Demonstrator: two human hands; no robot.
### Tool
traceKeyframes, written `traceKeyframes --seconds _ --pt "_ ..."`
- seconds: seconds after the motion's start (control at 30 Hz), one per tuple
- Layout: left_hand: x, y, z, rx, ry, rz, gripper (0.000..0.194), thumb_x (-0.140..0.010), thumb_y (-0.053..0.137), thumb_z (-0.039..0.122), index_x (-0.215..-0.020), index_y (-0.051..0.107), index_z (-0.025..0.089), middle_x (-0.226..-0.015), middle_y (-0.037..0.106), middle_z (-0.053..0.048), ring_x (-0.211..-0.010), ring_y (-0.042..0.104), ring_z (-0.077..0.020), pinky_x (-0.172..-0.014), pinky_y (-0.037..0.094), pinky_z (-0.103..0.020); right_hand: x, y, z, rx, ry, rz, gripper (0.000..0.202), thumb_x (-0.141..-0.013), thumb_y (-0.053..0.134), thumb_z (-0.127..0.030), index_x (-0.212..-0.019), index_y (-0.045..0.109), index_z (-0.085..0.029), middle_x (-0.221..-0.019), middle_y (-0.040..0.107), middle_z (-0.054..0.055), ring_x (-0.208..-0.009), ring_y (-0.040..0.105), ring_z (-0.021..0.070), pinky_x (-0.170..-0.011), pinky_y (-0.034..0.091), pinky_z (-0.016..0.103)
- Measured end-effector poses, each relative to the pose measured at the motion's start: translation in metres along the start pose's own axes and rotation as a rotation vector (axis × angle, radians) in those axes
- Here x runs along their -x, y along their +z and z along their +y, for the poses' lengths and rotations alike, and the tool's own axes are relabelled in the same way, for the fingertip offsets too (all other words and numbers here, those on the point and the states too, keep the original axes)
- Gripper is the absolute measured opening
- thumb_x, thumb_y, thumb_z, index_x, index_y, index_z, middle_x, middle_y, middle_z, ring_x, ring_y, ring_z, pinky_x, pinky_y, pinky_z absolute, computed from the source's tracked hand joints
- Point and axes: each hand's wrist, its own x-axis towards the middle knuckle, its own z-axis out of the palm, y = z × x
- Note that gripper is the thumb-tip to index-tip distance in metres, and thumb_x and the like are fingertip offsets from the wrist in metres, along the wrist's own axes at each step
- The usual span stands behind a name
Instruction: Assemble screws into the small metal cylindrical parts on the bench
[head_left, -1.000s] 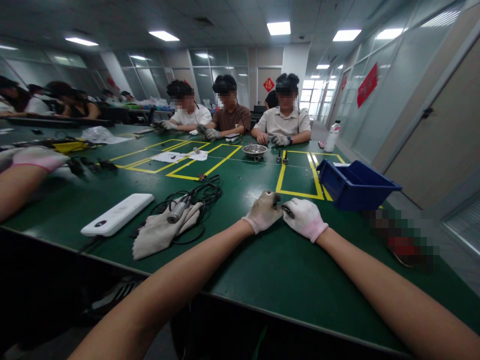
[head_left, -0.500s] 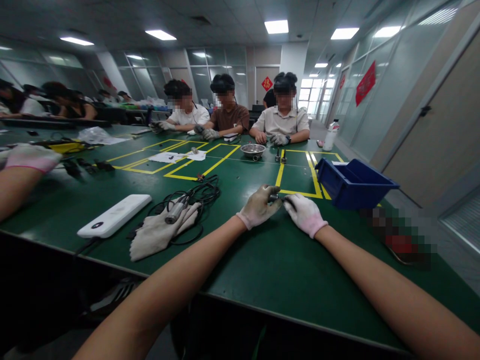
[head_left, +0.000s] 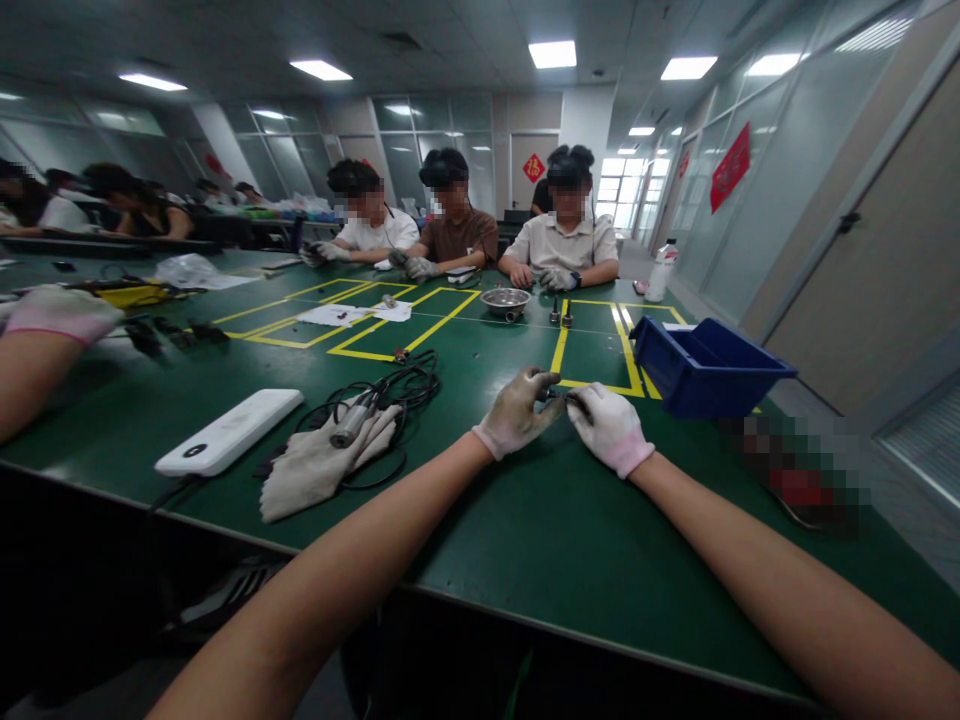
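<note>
Left hand: this gloved hand (head_left: 519, 412) has finger and thumb a little way apart, holding a small dark part (head_left: 550, 394).
Right hand: this gloved hand (head_left: 609, 428) has bent fingers at the dark part's other side. I cannot tell how tight it holds, or if there are two parts.
Small dark part: it is up between the two hands, over the green table (head_left: 495, 540).
Just changed: the left fingers are less curled than a moment ago, and both hands are close together. It looks like they are working on the part together.
White box: this long box (head_left: 229, 432) lies flat.
Grey cloth: the cloth (head_left: 304, 478) has a shiny metal tube (head_left: 352, 424) on it, with black wires (head_left: 420, 378) around.
Blue bin: the bin (head_left: 709, 388) is open on top. Its bottom is hidden, so I cannot tell what is in it.
Metal bowl: the bowl (head_left: 506, 299) is shiny. I cannot make out what is inside. A small round part (head_left: 513, 316) is beside it.
Standing parts: two dark parts (head_left: 567, 315) stand close together.
Bottle: a bottle (head_left: 661, 272) stands behind the bin.
</note>
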Motion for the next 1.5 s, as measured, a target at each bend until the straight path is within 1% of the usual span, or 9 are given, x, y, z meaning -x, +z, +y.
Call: traceKeyframes --seconds 0.23,0.43,0.6,0.77,1.0,1.13,1.27,1.37,1.5 --pt "-0.002 0.003 0.004 -0.043 -0.002 0.054 0.033 -0.081 0.056 0.025 -0.113 0.052 0.015 -0.105 0.053 -0.010 -0.077 0.058 -0.0121 -0.072 0.051 -0.028 0.002 0.000 -0.001 -0.027 -0.053 0.091 0.027 -0.091 0.043 -0.033 -0.106 0.059 -0.018 -0.098 0.062 0.008 -0.086 0.057 0.0187 -0.079 0.044 0.030" --pt "-0.004 0.005 0.015 -0.192 -0.037 0.045 0.014 -0.077 0.055 0.017 -0.091 0.057 0.015 -0.093 0.055 -0.010 -0.088 0.056 -0.0189 -0.079 0.050 -0.033 0.003 -0.002 -0.003 -0.008 -0.074 0.017 0.028 -0.091 0.041 -0.032 -0.107 0.059 -0.018 -0.098 0.062 0.009 -0.089 0.056 0.0207 -0.081 0.042 0.032" --pt "-0.001 0.005 0.020 -0.227 -0.061 0.007 0.012 -0.077 0.054 0.017 -0.086 0.061 0.017 -0.089 0.055 -0.009 -0.087 0.055 -0.0201 -0.078 0.049 -0.034 0.005 -0.004 -0.005 0.015 -0.099 -0.014 0.030 -0.091 0.039 -0.032 -0.108 0.059 -0.017 -0.098 0.061 0.010 -0.086 0.055 0.0211 -0.080 0.041 0.034" --pt "0.002 0.009 0.021 -0.193 -0.053 -0.001 0.010 -0.076 0.051 0.016 -0.079 0.060 0.016 -0.085 0.054 -0.009 -0.083 0.054 -0.0186 -0.074 0.049 -0.032 0.006 -0.004 -0.001 -0.023 -0.176 -0.025 0.028 -0.090 0.040 -0.030 -0.104 0.059 -0.016 -0.093 0.061 0.009 -0.085 0.054 0.0203 -0.078 0.042 0.033" --pt "0.004 0.014 0.017 -0.199 -0.034 -0.012 0.010 -0.074 0.052 0.014 -0.080 0.060 0.015 -0.088 0.055 -0.010 -0.086 0.055 -0.0200 -0.078 0.049 -0.034 0.004 -0.001 0.006 -0.101 -0.239 -0.068 0.028 -0.090 0.040 -0.032 -0.100 0.060 -0.016 -0.091 0.061 0.010 -0.083 0.055 0.0193 -0.076 0.043 0.032" --pt "0.000 0.008 0.016 -0.196 -0.060 -0.045 0.011 -0.076 0.053 0.017 -0.083 0.061 0.015 -0.090 0.055 -0.010 -0.086 0.055 -0.0203 -0.078 0.049 -0.034 0.001 0.002 0.003 -0.141 -0.151 -0.080 0.026 -0.090 0.042 -0.031 -0.102 0.060 -0.017 -0.093 0.061 0.009 -0.084 0.057 0.0188 -0.077 0.044 0.031" --pt "-0.004 -0.003 0.013 -0.123 -0.043 -0.079 0.018 -0.083 0.050 0.023 -0.095 0.060 0.015 -0.095 0.056 -0.009 -0.089 0.055 -0.0192 -0.080 0.048 -0.034 -0.003 0.005 0.000 -0.212 0.005 -0.008 0.022 -0.089 0.043 -0.029 -0.100 0.059 -0.018 -0.094 0.062 0.008 -0.088 0.058 0.0187 -0.080 0.045 0.031" --pt "-0.003 -0.005 0.006 -0.061 -0.008 -0.128 0.031 -0.081 0.055 0.028 -0.110 0.057 0.017 -0.105 0.056 -0.009 -0.093 0.056 -0.0188 -0.083 0.048 -0.033 -0.005 0.007 0.001 -0.288 0.073 0.029 0.020 -0.088 0.046 -0.029 -0.096 0.060 -0.018 -0.094 0.063 0.006 -0.088 0.059 0.0184 -0.081 0.046 0.031" --pt "0.002 0.002 -0.007 -0.098 -0.046 -0.215 0.052 -0.079 0.058 0.032 -0.128 0.046 0.019 -0.113 0.057 -0.010 -0.100 0.057 -0.0205 -0.087 0.047 -0.034 -0.007 0.008 0.006 -0.390 0.188 0.035 0.020 -0.086 0.047 -0.031 -0.095 0.061 -0.018 -0.090 0.065 0.005 -0.084 0.061 0.0177 -0.077 0.047 0.031"
